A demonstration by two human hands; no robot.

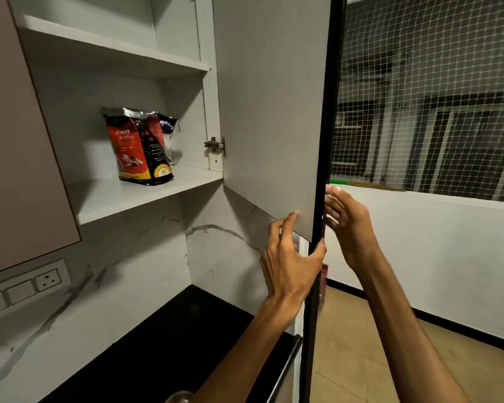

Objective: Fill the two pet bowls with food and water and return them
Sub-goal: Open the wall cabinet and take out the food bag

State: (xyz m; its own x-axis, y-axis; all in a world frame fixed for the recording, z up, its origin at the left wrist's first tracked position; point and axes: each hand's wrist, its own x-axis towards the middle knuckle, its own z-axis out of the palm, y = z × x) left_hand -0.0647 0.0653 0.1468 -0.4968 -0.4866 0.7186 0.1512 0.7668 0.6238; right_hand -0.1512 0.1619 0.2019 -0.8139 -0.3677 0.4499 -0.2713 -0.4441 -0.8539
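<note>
A red and black pet food bag [140, 149] stands upright on the lower shelf [134, 196] of an open wall cabinet. The cabinet door [271, 106] is swung wide open toward me. My left hand [291, 257] grips the door's bottom corner, thumb on the dark outer edge and fingers on the inner face. My right hand [346, 225] is just beyond the door's edge, fingers spread, holding nothing. A rounded metallic rim [179, 397] shows at the bottom edge; I cannot tell if it is a bowl.
A black countertop [163, 344] lies below the cabinet, with a marbled backsplash and a wall socket [47, 280] at left. A closed cabinet door [18, 146] hangs at far left. To the right are a white low wall, a netted window [434, 97] and tan floor tiles.
</note>
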